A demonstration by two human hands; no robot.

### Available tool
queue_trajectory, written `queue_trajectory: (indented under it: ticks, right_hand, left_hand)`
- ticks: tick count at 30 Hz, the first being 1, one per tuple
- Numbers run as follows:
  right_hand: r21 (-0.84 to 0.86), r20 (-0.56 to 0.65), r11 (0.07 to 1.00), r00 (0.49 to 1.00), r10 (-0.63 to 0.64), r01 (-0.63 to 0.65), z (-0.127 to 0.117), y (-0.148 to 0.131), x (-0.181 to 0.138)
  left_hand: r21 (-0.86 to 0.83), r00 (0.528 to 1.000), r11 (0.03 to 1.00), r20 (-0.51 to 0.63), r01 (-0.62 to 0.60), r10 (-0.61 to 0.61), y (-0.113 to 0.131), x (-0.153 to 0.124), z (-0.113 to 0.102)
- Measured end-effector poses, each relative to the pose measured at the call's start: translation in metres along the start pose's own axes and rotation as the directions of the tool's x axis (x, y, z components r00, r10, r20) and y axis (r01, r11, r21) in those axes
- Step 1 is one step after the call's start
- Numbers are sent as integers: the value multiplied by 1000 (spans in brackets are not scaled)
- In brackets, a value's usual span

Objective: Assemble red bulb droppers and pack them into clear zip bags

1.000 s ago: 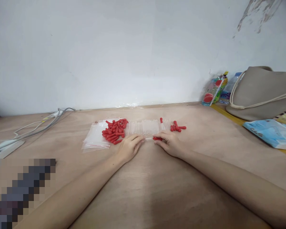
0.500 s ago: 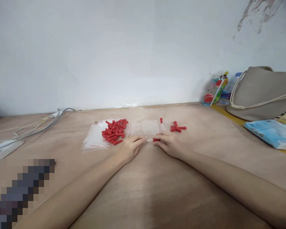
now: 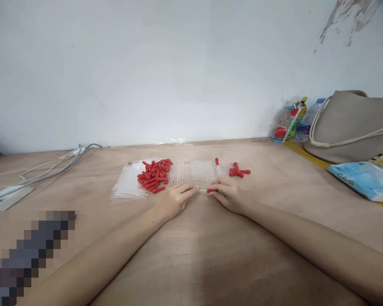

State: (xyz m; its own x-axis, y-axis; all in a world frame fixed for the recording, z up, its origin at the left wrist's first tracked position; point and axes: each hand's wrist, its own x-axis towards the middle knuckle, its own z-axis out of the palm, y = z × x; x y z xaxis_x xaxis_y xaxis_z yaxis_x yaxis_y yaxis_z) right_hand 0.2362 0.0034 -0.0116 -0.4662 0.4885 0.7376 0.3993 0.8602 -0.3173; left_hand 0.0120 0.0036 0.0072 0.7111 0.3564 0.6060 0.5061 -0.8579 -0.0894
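My left hand (image 3: 175,199) pinches one end of a thin clear glass tube (image 3: 202,191), held level just above the table. Closed on a red rubber bulb (image 3: 209,191), my right hand (image 3: 227,195) meets the tube's other end; most of the bulb is hidden by the fingers. Behind both hands lies a row of clear dropper tubes (image 3: 198,171), and one tube at its right part carries a red bulb (image 3: 216,161). A heap of red bulbs (image 3: 153,173) is left of the row, and a few more bulbs (image 3: 238,171) lie to its right.
Clear zip bags (image 3: 126,182) lie under and beside the heap. Cables (image 3: 72,159) and a power strip (image 3: 17,199) are at the left. Bottles (image 3: 289,123), a grey bag (image 3: 351,123) and a blue packet (image 3: 360,180) stand or lie at the right. A wall closes the back.
The fingers of my left and right hands have come slightly closer together, and less of the red bulb shows. The view has shifted a little.
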Motion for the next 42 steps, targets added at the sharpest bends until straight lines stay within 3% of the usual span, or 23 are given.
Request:
queue_trajectory:
  ticks: [13,19,22,28,36,42]
  right_hand:
    - [-149,108,986,992,-64,80,-1,-1,0]
    - [-144,52,989,998,-25,32,-1,7,4]
    - [-136,6,991,1000,-13,14,-2,11,6]
    - [-144,21,989,999,-34,37,-2,9,4]
    - [-136,21,983,992,-121,123,1,3,5]
    - [-120,35,988,995,-97,100,2,4,6]
  left_hand:
    - [228,986,963,112,-144,121,0,2,1]
    - [56,997,996,-48,68,-65,-1,1,8]
    - [19,989,990,-49,138,-137,-1,1,8]
    - [152,994,984,-57,97,-89,1,5,2]
    - [51,991,998,-127,37,-31,6,6,5]
    - [11,991,1000,-133,27,-25,4,4,10]
